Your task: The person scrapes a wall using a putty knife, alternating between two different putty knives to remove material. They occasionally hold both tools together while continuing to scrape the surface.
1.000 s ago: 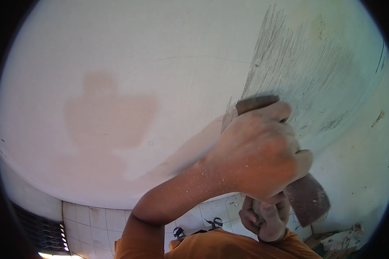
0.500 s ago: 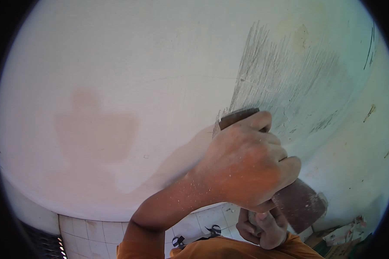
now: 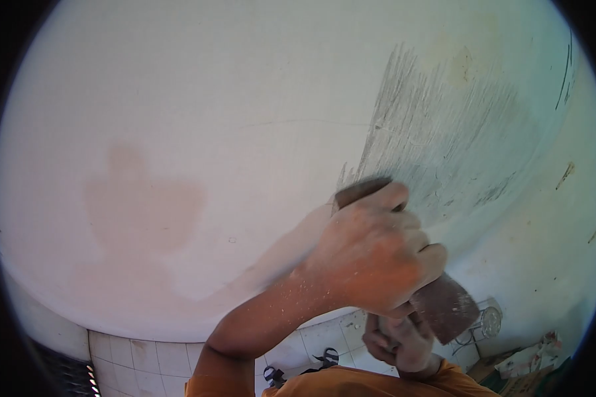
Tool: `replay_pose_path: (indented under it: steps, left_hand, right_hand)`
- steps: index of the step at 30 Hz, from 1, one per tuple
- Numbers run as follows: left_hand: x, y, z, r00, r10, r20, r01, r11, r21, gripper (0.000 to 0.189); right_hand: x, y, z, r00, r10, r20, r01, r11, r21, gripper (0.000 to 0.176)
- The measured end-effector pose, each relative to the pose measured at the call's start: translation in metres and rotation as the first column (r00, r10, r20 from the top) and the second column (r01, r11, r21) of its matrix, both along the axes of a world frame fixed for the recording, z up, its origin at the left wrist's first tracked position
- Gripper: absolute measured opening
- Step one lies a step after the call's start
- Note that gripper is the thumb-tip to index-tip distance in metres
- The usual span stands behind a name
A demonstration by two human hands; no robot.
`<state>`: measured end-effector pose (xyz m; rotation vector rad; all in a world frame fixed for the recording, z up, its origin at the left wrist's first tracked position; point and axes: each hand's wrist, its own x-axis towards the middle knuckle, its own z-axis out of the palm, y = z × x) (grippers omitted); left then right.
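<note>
My left hand (image 3: 371, 255) is pressed against a white wall (image 3: 245, 86), shut on a brown sheet of sandpaper (image 3: 447, 308). The sheet sticks out above my fingers and below my palm. White dust speckles my forearm. Up and to the right of the hand the wall carries a grey patch of scratch marks (image 3: 444, 119). My right hand (image 3: 397, 344) is held low near my chest, just under the sandpaper, with its fingers curled shut; whether anything is in it is hidden.
A pinkish patch (image 3: 146, 205) marks the wall at the left. Below lie a white tiled floor (image 3: 152, 357), a pair of sandals (image 3: 328, 357), a dark grate (image 3: 59, 374) at the lower left, and crumpled scraps (image 3: 526, 360) at the lower right.
My left hand has slid the sandpaper down and to the left across the wall. My right hand has stayed curled below it.
</note>
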<state>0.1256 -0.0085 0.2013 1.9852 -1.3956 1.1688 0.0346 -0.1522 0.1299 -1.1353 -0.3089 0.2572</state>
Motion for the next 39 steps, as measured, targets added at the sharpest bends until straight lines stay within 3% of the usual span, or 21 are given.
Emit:
replay_pose_path:
  steps: [3,7,10,11,14,15,17,21,24,27,30,34,35,37,39]
  left_hand:
    - [-0.001,-0.001,0.035,0.996,-0.013,-0.093,0.022,0.995,0.096,0.016]
    - [-0.008,0.000,0.009,0.980,0.053,-0.190,-0.025,0.989,0.145,0.018]
    - [0.000,-0.002,0.023,1.000,0.007,-0.006,-0.006,0.998,0.060,0.026]
    - [-0.007,0.002,0.037,0.993,0.056,-0.102,-0.041,0.988,0.151,0.017]
    - [-0.007,0.000,0.040,0.987,0.031,-0.160,-0.012,0.993,0.119,0.019]
    - [0.001,-0.005,0.018,0.999,0.018,-0.041,-0.017,1.000,0.025,0.026]
    - [-0.002,-0.006,0.010,0.998,0.053,-0.038,-0.050,0.997,0.066,0.027]
    - [0.002,-0.002,0.046,1.000,0.010,0.017,-0.011,0.998,0.063,0.025]
    - [0.001,-0.002,0.031,1.000,-0.002,-0.021,0.002,1.000,0.020,0.025]
    - [0.001,-0.005,0.019,0.999,0.046,-0.027,-0.043,0.992,0.115,0.026]
    - [-0.001,-0.002,0.034,0.996,-0.036,-0.087,0.046,0.993,0.112,0.027]
    - [-0.003,-0.007,0.011,0.994,0.000,-0.110,0.009,0.996,0.088,0.031]
    - [-0.002,-0.007,0.005,0.995,0.020,-0.097,-0.012,0.996,0.085,0.032]
    - [-0.003,-0.005,0.019,0.995,-0.013,-0.095,0.023,0.994,0.108,0.029]
    - [-0.003,-0.004,0.034,0.995,-0.002,-0.096,0.013,0.993,0.117,0.027]
  right_hand:
    - [0.008,-0.010,0.014,0.997,0.079,0.001,-0.079,0.993,0.092,0.038]
    - [0.002,-0.004,0.009,0.999,0.003,-0.044,0.001,0.996,0.092,0.038]
    - [-0.003,0.003,0.019,0.992,-0.127,0.009,0.125,0.987,0.099,0.038]
    - [0.006,-0.009,0.009,0.989,-0.089,0.118,0.074,0.990,0.123,0.039]
    - [0.004,-0.010,0.016,0.999,0.016,0.045,-0.020,0.997,0.080,0.038]
    - [0.002,-0.008,0.016,1.000,0.015,0.018,-0.016,0.998,0.064,0.038]
    - [0.000,-0.005,0.009,1.000,-0.008,0.004,0.008,1.000,0.028,0.039]
    - [0.009,-0.005,0.022,0.997,0.040,0.066,-0.048,0.993,0.109,0.040]
    - [0.004,-0.002,0.018,0.999,-0.024,0.039,0.020,0.995,0.098,0.038]
    - [0.000,0.003,0.006,0.995,-0.090,0.046,0.086,0.994,0.071,0.037]
    - [-0.001,0.002,0.026,0.991,-0.039,0.126,0.024,0.992,0.121,0.036]
    - [-0.004,0.007,-0.001,0.972,-0.196,0.128,0.180,0.975,0.128,0.043]
    - [-0.005,0.004,-0.002,0.988,-0.150,0.038,0.144,0.981,0.134,0.044]
    - [-0.007,-0.003,0.008,0.998,-0.047,0.047,0.040,0.989,0.146,0.042]
    - [0.001,-0.001,0.035,0.993,-0.010,0.117,0.028,0.987,-0.161,0.048]
